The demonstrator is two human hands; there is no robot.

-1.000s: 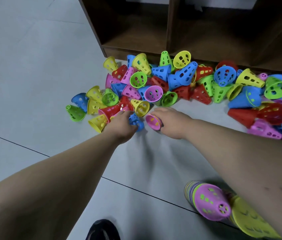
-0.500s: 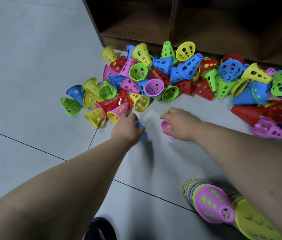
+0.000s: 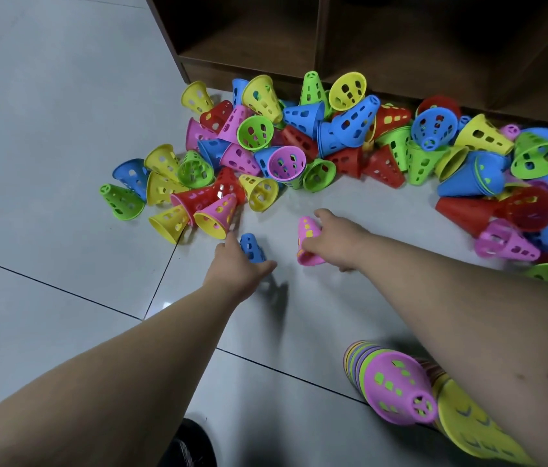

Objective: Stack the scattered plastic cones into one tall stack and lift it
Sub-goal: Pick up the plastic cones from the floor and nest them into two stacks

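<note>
Nearest, at the bottom edge, the toe of a dark shoe (image 3: pixel 186 446) pokes in, the rest cut off. To its right, on the grey tiled floor (image 3: pixel 47 298), is a stack of nested plastic cones (image 3: pixel 397 387) capped by a pink one with green showing through its holes. I cannot tell whether it stands or leans. A second, yellow-topped stack of cones (image 3: pixel 467 429) sits just beside it, and the right forearm covers much of both, so their length is hidden. Further out, both bare arms reach forward. The left hand (image 3: pixel 235 267) grips a small blue perforated plastic cone (image 3: pixel 251 247) between thumb and forefinger, tip up. The other fingers are hidden behind the hand, as is the cone's base. Near it, the right hand (image 3: pixel 336 237) curls thumb and fingers round a pink perforated plastic cone (image 3: pixel 308 241) with yellow inside, tip pointing away. I cannot make out whether either cone touches the floor. Beyond the hands lies the loose pile of red, yellow, green, blue and pink cones (image 3: pixel 299 146), tumbled every way, some partly nested, running out past the right edge. Behind it stands a dark wooden shelf unit (image 3: pixel 265 45), its top cut off and its compartments in shadow.
</note>
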